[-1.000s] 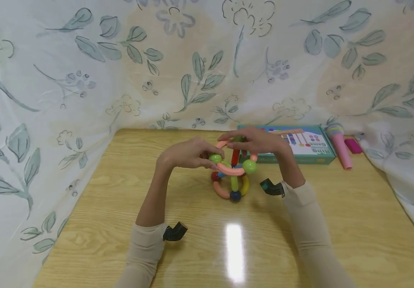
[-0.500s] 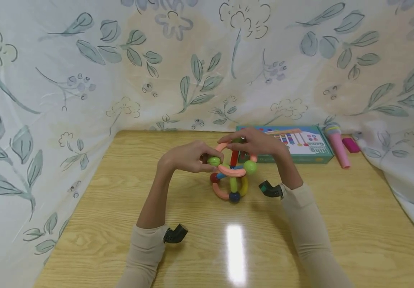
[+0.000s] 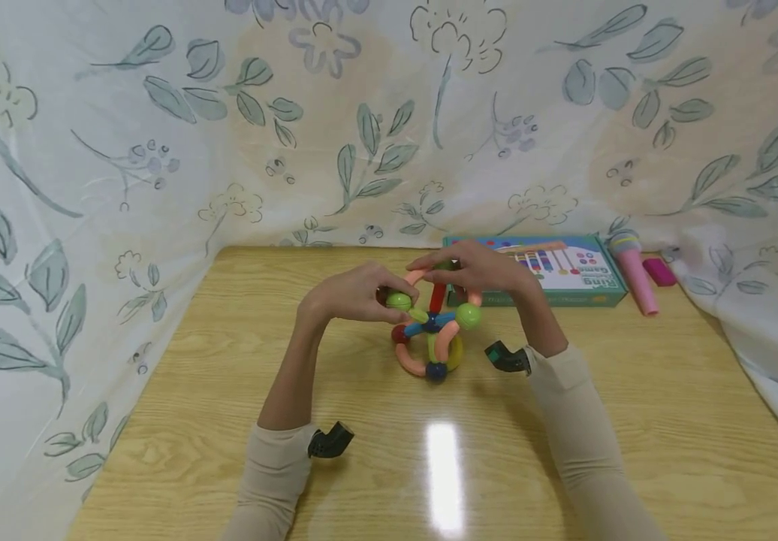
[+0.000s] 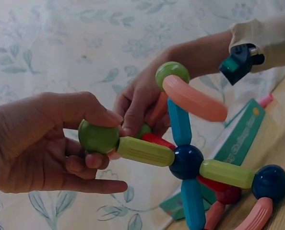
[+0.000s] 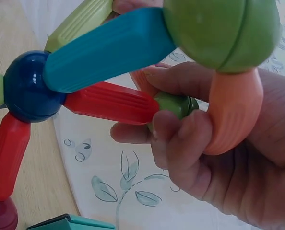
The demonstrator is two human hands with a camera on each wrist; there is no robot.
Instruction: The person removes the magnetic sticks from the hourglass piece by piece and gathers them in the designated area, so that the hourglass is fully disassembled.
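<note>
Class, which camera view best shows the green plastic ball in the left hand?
The left wrist view: the green plastic ball in the left hand looks large, mostly uncovered. The head view shows it small; the right wrist's doesn't.

The box (image 3: 565, 269) is teal-edged and flat, its top printed with coloured bars, rings and the word "Game". A tan strip (image 3: 531, 247) runs along its far part; whether printed or laid there cannot be told. Just right of the box lies a microphone (image 3: 635, 274), pink, with a grey head banded in colour pointing away. Farther right of the box, past that, is a small magenta block (image 3: 659, 272). Under the box spreads the wood-grained table (image 3: 227, 338), with a bright glare (image 3: 444, 473) nearer than the box. Behind the box hangs a leaf-and-flower cloth (image 3: 362, 113).
</note>
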